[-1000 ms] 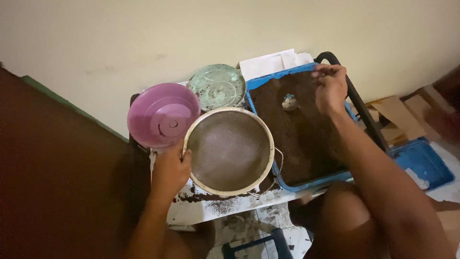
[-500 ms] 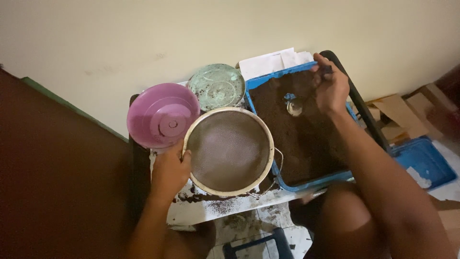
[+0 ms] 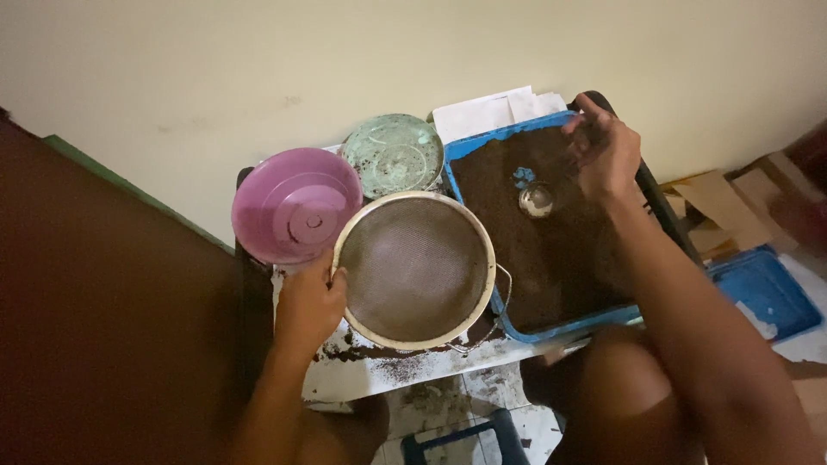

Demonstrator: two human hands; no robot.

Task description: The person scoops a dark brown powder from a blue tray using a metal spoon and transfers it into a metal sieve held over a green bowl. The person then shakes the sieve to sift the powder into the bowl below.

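Observation:
My left hand (image 3: 308,303) grips the near-left rim of a round metal sieve (image 3: 418,269) that rests on a small white table (image 3: 379,372). My right hand (image 3: 603,151) is over the far corner of a blue tray (image 3: 482,142) filled with dark brown powder (image 3: 560,258); its fingers are curled together, and what they pinch is hidden. A small shiny metal scoop (image 3: 536,200) lies in the powder just left of that hand, beside a bare blue patch of tray.
A pink plastic bowl (image 3: 295,215) and a pale green lid (image 3: 394,155) sit behind the sieve. White papers (image 3: 500,108) lie at the wall. Spilled powder dusts the table's front. A blue lid (image 3: 762,293) and cardboard (image 3: 715,202) lie on the floor, right.
My right hand rose from the scoop toward the tray's far corner. The scoop now lies free in the powder. My left hand stayed on the sieve.

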